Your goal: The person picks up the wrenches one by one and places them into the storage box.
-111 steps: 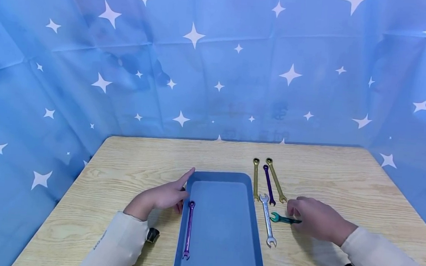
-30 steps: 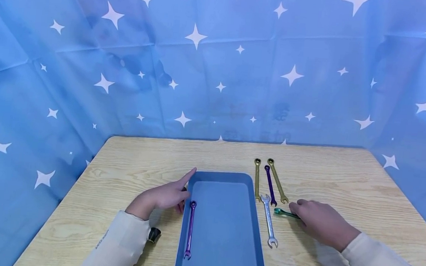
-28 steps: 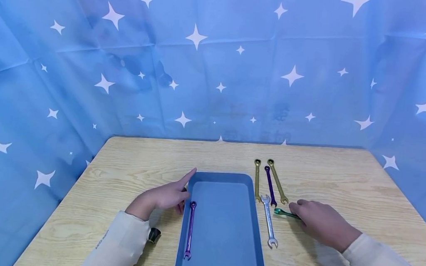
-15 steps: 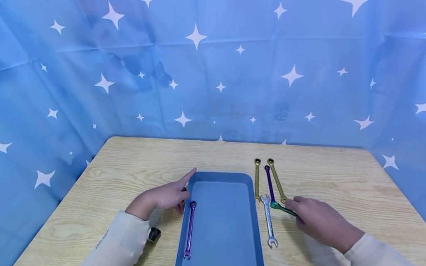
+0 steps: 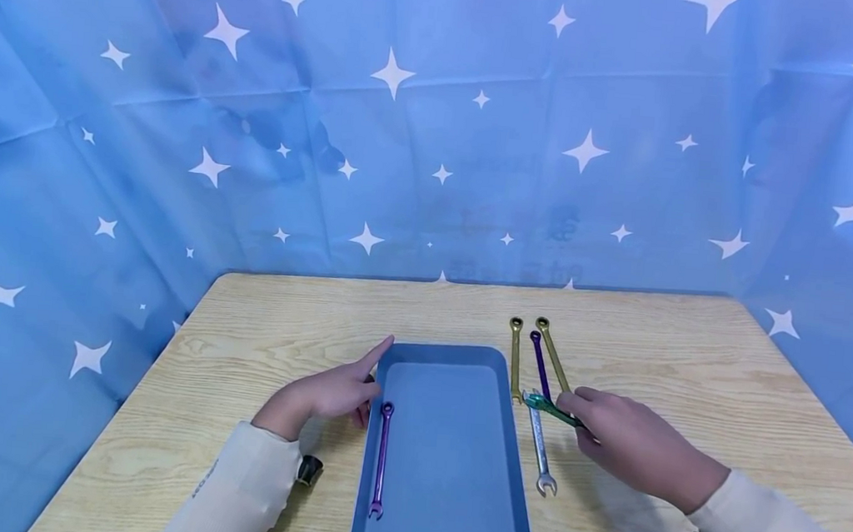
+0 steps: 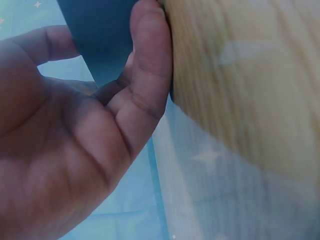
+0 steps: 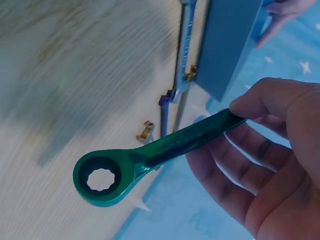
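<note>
Farther left than before, the green combination wrench [image 7: 175,144] is pinched by the right hand [image 5: 627,439] right of the blue tray [image 5: 449,460], which the left hand [image 5: 330,392] grips, 1 purple combination wrench [image 5: 381,463] inside, 4 wrenches [image 5: 541,365] still outside.

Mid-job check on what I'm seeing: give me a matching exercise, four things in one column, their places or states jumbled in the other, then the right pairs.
Things:
1. green wrench
2. silver wrench
3. blue tray
4. left hand

Places or states:
A. on the table, to the tray's right
B. at the tray's left edge
C. held in the right hand
D. bearing one purple wrench

Pairs: 1-C, 2-A, 3-D, 4-B
</note>
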### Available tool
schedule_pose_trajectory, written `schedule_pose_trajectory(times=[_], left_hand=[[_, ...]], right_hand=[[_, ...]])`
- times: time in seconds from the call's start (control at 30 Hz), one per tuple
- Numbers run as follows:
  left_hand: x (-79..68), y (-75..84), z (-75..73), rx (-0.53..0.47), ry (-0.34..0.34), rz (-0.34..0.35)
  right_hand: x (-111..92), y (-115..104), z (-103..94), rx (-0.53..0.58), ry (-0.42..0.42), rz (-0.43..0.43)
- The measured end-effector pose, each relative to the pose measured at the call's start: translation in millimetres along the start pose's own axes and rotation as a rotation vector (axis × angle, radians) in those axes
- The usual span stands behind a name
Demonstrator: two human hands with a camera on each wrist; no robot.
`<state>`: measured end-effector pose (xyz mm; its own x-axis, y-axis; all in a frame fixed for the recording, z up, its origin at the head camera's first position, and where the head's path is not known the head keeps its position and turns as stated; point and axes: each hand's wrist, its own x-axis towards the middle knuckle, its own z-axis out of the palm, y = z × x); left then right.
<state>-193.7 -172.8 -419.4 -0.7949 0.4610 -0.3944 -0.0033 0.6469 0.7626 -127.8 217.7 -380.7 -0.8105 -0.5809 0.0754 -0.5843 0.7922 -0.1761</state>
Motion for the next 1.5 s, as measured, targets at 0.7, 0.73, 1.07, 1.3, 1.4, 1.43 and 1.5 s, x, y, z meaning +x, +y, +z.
schedule_pose_trajectory(times=[0.7,0.73,1.07,1.3,1.4,1.43,1.5], left_hand=[[0.7,-0.3,0.0,-0.002,-0.003,0.001],[0.7,-0.3,0.1,0.000,-0.003,0.002],[0.9,-0.2,1.0,-0.006,-0.007,0.012],[1.4,-0.6,1.2,-0.010,-0.006,0.011],[1.1,-0.5,1.0,-0.014,-0.005,0.014],[1.0,-0.5,1.0,-0.017,-0.005,0.015],[0.7,-0.4,0.9,-0.024,-0.005,0.017]], right_hand=[[17,-30,-15.0,0.375,0.109,-0.004],[18,-31,-15.9,0.409,0.102,0.016],[28,-46,-23.4,0.572,0.119,0.102],[35,-52,-21.5,0.697,0.074,0.148],[38,-53,-18.2,0.778,0.050,0.184],[39,-54,-16.7,0.808,0.044,0.196],[42,-55,-13.3,0.861,0.034,0.217]])
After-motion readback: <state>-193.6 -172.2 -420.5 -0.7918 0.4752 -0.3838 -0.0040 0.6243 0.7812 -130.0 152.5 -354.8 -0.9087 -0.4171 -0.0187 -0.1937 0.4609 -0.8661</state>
